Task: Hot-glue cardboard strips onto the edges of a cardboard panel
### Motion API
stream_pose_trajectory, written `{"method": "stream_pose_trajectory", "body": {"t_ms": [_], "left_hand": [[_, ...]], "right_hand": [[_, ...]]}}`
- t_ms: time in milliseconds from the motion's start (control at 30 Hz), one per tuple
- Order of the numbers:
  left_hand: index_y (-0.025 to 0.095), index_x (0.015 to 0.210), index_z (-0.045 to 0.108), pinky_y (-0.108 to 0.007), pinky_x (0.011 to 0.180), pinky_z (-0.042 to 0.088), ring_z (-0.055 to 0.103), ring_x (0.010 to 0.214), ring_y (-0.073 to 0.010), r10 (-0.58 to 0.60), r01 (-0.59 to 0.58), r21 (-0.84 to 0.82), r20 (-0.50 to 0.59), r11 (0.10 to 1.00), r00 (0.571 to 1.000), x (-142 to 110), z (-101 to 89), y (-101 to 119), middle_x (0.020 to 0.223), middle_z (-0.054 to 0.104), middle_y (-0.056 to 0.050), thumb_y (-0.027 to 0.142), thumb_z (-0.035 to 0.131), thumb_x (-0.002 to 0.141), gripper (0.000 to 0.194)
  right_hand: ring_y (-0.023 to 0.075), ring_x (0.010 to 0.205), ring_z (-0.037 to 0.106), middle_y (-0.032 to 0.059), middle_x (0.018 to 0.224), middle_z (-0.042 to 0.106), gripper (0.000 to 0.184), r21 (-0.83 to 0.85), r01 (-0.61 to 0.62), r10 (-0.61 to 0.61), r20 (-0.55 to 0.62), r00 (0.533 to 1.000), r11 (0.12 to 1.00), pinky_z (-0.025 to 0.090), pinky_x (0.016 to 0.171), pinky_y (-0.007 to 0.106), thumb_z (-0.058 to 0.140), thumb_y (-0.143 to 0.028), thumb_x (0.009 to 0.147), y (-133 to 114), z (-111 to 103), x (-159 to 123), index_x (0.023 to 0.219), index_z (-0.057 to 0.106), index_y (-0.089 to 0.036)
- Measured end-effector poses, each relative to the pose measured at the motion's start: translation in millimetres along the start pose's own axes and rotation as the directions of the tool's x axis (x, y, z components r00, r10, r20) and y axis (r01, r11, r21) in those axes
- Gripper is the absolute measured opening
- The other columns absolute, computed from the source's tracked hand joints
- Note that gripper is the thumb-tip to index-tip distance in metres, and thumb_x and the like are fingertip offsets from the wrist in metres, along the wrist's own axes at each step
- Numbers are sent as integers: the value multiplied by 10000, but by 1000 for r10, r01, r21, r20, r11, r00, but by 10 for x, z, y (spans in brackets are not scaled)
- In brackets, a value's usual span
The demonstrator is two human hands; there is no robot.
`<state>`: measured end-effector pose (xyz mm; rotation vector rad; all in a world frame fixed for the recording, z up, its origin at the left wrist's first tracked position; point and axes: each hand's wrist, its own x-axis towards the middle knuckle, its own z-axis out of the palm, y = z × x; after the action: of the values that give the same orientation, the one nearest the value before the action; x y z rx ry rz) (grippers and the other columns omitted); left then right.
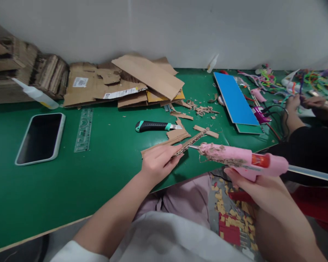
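Note:
My right hand (258, 189) is wrapped round the handle of a pink hot glue gun (226, 154), which is smeared with brown residue. A clear glue stick (314, 173) sticks out of its back end. The metal nozzle points left, at or very close to the corrugated edge of a narrow cardboard strip (195, 140). My left hand (160, 162) pinches that strip between thumb and fingers, just above the green tabletop. Behind it lie a torn cardboard piece (179, 134) and a small flat strip (206, 131). A black and teal utility knife (154, 126) rests nearby, its blade showing.
Stacked cardboard (93, 85) lines the wall. At left are a phone (41, 138), a clear stencil ruler (84, 130) and a glue bottle (36, 95). Blue boards (236, 98) lie at right, near another person's hands (293, 105) and tangled craft stems (268, 80). Scraps litter the floor.

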<state>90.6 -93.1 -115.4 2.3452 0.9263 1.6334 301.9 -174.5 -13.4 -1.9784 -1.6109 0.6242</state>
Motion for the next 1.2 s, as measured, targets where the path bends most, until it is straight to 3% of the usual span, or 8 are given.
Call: {"method": "stream_pose_trajectory", "body": {"t_ms": [400, 700, 900, 1200], "left_hand": [[153, 926, 644, -222, 678, 533, 669, 723, -139, -2, 2, 9, -4, 1000, 1000, -2, 3, 2, 780, 707, -43, 173, 615, 789, 141], [133, 917, 647, -217, 671, 528, 668, 709, -139, 15, -15, 6, -13, 1000, 1000, 5, 8, 0, 771, 706, -52, 152, 633, 773, 146], [157, 926, 648, -208, 666, 530, 666, 699, -130, 6, -6, 13, -14, 1000, 1000, -1, 7, -3, 773, 707, -40, 169, 622, 782, 146], [147, 921, 644, -207, 659, 532, 659, 684, -123, 18, -18, 12, -21, 1000, 1000, 10, 1, 6, 763, 704, -39, 159, 632, 778, 145]], "right_hand": [[181, 616, 598, 3, 618, 628, 157, 62, -8, 10, -39, 999, 998, 484, 569, 263, 589, -355, 726, 14, 21, 0, 645, 592, -220], [138, 535, 533, -14, 574, 581, 197, 27, 15, -14, -34, 999, 1000, 434, 496, 232, 585, -357, 738, -17, -31, 17, 598, 557, -222], [166, 568, 573, 2, 576, 596, 149, -16, -6, 5, -53, 999, 1000, 462, 491, 238, 606, -365, 729, -12, -46, 34, 677, 617, -225], [153, 570, 565, -2, 648, 625, 187, -97, 125, -128, -28, 991, 987, 465, 518, 242, 579, -384, 729, 64, -115, 70, 638, 591, -220]]}}
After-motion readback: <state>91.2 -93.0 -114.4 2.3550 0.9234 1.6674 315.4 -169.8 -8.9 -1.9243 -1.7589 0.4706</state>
